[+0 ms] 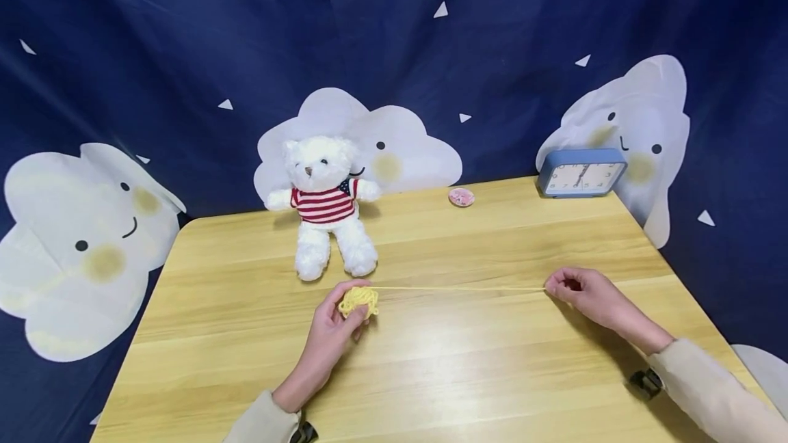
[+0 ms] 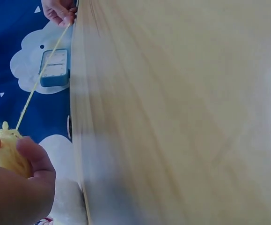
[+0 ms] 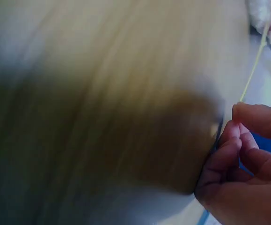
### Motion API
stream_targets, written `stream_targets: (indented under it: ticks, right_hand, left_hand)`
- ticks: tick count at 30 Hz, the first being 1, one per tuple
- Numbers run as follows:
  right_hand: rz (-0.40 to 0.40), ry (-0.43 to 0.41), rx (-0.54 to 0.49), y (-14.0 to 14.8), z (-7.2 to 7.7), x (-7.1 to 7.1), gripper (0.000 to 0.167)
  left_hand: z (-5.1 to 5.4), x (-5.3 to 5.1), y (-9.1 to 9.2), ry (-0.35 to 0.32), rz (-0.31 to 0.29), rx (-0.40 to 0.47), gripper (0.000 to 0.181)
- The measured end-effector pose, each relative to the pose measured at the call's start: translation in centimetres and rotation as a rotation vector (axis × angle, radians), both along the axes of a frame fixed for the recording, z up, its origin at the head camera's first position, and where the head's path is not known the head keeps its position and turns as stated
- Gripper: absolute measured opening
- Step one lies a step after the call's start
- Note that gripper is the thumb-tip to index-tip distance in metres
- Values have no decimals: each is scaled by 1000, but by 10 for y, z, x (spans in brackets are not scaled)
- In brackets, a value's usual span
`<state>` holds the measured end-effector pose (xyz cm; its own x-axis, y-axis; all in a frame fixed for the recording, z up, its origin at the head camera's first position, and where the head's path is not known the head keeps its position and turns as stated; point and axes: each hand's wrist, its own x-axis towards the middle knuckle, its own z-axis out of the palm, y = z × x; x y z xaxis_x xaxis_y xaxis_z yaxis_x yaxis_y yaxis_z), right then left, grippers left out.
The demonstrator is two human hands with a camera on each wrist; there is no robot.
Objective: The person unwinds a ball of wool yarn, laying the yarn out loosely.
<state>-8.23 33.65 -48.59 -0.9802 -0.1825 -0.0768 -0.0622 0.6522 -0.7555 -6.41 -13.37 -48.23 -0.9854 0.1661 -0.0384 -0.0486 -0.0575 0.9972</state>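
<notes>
My left hand [image 1: 332, 337] grips a small ball of yellow yarn [image 1: 359, 301] between thumb and fingers, in front of the bear. A straight strand [image 1: 458, 288] runs from the ball across to my right hand [image 1: 600, 303], which pinches its end part between thumb and fingertips. In the left wrist view the yarn ball [image 2: 9, 154] sits in the left hand [image 2: 20, 192], with the strand [image 2: 39, 79] stretched away from it. The right wrist view shows the strand [image 3: 254, 70] meeting the thumb and index tips of the right hand [image 3: 247, 164].
A white teddy bear [image 1: 335, 207] in a striped shirt sits at the back left of the wooden table [image 1: 462, 374]. Behind the strand lies a small pink round item [image 1: 461, 197]. A blue clock [image 1: 581, 173] stands at the back right corner, before a dark blue curtain [image 1: 394, 39].
</notes>
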Motion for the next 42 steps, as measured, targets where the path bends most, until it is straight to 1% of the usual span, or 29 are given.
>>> stream_targets:
  ticks: [3, 5, 10, 13, 17, 21, 23, 25, 27, 28, 30, 31, 33, 34, 36, 38, 40, 42]
  right_hand:
    - [47, 113, 95, -2, -1, -2, 13]
    - [66, 151, 119, -3, -1, -3, 18]
    - [67, 117, 106, -4, 2, -4, 18]
    - [57, 95, 106, -5, 4, -5, 17]
    - [53, 87, 106, -5, 5, -7, 18]
    - [44, 97, 107, -9, 7, -5, 16]
    - [20, 129, 95, -14, 9, -2, 12]
    - [-16, 162, 54, -25, 14, 4, 10]
    - [-39, 183, -25, -42, 19, 9, 12]
    - [-35, 179, -88, -52, 21, 10, 15]
    - [4, 143, -225, -76, 25, 11, 21]
    - [40, 117, -296, -89, 26, 10, 24]
    - [135, 55, -419, -116, 25, 4, 29]
    - [185, 24, -464, -129, 23, 1, 32]
    - [283, -26, -516, -154, 20, -6, 37]
    - [354, -77, -535, -175, 18, -11, 42]
    - [394, -113, -533, -190, 16, -15, 45]
    - [410, -148, -529, -200, 15, -18, 47]
  left_hand:
    - [0, 0, 0, 4, -7, 21, 44]
    - [-1, -1, 0, 5, -14, 34, 44]
    - [-1, -1, 0, -11, -19, 53, 50]
    - [-1, -2, 1, -48, -14, 34, 50]
    - [0, -4, 4, -107, -8, 4, 44]
    - [-1, -5, 5, -134, -30, 12, 43]
    - [-1, -5, 5, -138, -44, 18, 44]
    - [-2, -5, 4, -143, -53, 20, 45]
    - [-2, -5, 3, -145, -60, 22, 46]
    - [-1, -5, 3, -144, -65, 23, 47]
    - [-1, -4, 3, -138, -78, 26, 48]
    - [0, -4, 3, -133, -85, 30, 48]
    - [0, -4, 3, -120, -101, 38, 49]
    - [0, -4, 4, -109, -111, 41, 50]
    - [0, -3, 5, -85, -128, 36, 52]
    - [0, -2, 6, -57, -152, 35, 53]
    - [-1, -1, 7, -31, -175, 36, 54]
    - [0, -1, 7, -17, -194, 45, 54]
